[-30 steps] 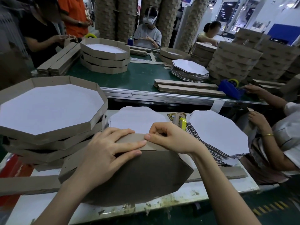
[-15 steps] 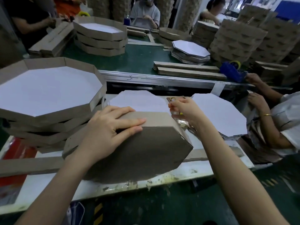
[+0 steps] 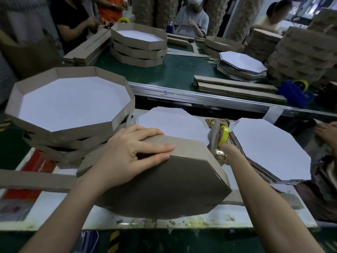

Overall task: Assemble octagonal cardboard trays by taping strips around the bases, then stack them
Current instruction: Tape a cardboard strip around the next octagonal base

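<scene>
A brown octagonal tray (image 3: 164,189) stands tilted on edge on the white bench, its underside facing me, with a cardboard strip (image 3: 186,146) wrapped along its top rim. My left hand (image 3: 127,152) lies flat over the upper left corner, fingers straight, pressing strip to base. My right hand (image 3: 228,154) grips a tape dispenser (image 3: 219,138) with a yellow roll at the tray's upper right corner. A stack of finished trays (image 3: 73,114) with white insides stands at the left.
A pile of flat white octagon bases (image 3: 269,148) lies on the right, one more base (image 3: 171,121) behind the tray. A long cardboard strip (image 3: 34,179) lies at left. Another person's hand (image 3: 326,130) works at far right. Beyond, a green conveyor (image 3: 178,73) carries trays and strips.
My right hand left the tray's top edge, reached right and picked up the tape dispenser, bringing it to the tray's right corner. My left hand stayed pressing the strip.
</scene>
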`<state>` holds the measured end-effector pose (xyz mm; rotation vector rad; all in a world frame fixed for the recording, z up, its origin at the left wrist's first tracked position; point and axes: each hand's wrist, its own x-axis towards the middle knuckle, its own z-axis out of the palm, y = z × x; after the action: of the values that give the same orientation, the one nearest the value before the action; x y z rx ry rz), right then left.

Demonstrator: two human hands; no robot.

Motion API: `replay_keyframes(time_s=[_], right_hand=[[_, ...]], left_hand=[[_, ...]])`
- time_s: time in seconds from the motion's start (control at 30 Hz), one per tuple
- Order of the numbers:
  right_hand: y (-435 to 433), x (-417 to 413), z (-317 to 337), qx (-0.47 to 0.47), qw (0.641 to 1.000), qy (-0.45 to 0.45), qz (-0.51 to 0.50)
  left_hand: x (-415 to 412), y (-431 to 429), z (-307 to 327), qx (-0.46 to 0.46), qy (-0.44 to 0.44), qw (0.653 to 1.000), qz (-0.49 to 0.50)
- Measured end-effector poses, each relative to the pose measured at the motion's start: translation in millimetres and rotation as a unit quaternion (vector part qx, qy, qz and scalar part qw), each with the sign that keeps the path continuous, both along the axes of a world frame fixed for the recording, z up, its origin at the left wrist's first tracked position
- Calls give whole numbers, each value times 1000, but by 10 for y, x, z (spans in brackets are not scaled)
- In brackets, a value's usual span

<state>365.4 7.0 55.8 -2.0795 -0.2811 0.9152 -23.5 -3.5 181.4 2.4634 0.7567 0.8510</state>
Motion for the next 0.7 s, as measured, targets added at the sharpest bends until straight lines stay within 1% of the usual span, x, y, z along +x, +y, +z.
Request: replay_keyframes(time_s=[0.13,0.27,0.37,0.47,0.53,0.6,0.7], right_hand=[[85,115,-205,-22,999,19,-17],[168,174,-256,-46,999,12,-20],[207,225,-281,-38,998,32,-25],[201,266,-311,-5,993,92,-72],[182,253,-287,24,986,115,-115],[134,204,-246,72,975,128,-164],[13,42,-185,161,947,163,-223]], left_hand=[[27,31,-4,-6,-5,1000,21],[83,43,19,-3,-4,999,36],[124,31,35,-2,-1,999,45],[155,10,46,3,-3,999,51],[169,4,50,4,-4,998,55],[172,6,48,2,-7,998,60],[175,14,37,1,-12,998,69]])
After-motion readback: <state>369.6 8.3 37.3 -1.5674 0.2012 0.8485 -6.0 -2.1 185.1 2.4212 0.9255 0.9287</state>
